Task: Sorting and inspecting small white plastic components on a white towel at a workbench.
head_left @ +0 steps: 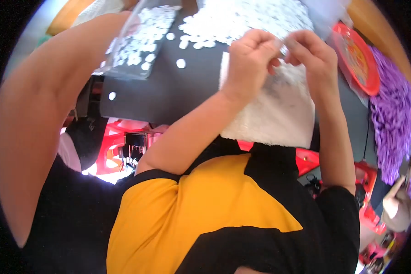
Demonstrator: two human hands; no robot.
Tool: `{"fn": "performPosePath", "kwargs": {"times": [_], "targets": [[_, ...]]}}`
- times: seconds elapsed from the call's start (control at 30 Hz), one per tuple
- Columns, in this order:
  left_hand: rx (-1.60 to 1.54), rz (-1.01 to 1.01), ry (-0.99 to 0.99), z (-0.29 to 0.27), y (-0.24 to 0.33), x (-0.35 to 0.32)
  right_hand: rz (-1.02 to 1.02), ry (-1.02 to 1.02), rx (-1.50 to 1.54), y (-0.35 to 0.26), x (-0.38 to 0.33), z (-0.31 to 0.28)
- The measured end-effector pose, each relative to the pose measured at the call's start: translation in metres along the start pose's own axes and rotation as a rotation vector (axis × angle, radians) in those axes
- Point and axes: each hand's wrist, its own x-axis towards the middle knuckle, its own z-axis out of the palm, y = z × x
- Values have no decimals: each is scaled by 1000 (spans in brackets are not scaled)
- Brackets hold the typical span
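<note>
My left hand (255, 61) and my right hand (311, 55) meet fingertip to fingertip over a white fluffy cloth (269, 118) at the table's near edge. Both are pinched closed; whatever sits between the fingertips is too small and hidden to make out. Grey smudges mark the cloth beneath them. Just beyond my hands spreads a large heap of small white round pieces (242, 20). One loose white piece (181, 63) lies on the dark table (196, 84) to the left of the cloth.
A clear plastic tray (128, 72) of similar white pieces stands at the left, with another person's arm (55, 73) reaching to it. On the right are a red oval basket (372, 84) and a bundle of purple strips (392, 118). Red stools (107, 150) show below the table.
</note>
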Motion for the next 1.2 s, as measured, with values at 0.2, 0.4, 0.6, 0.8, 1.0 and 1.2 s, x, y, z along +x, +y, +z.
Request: {"fn": "performPosePath", "kwargs": {"times": [0.2, 0.4, 0.6, 0.8, 1.0, 1.2], "targets": [[-10, -7, -51, -2, 1, 0, 33, -38, 72, -1, 0, 0], [21, -28, -22, -2, 3, -4, 6, -42, 41, -4, -1, -2], [117, -25, -9, -1, 3, -4, 26, -28, 20, 2, -1, 0], [202, 72, 7, -4, 0, -8, -57, -29, -6, 3, -6, 13], [220, 66, 21, -3, 1, -2, -16, -19, -9, 4, 0, 8], [3, -44, 32, -5, 2, 0, -30, -73, 11, 3, 1, 3]]}}
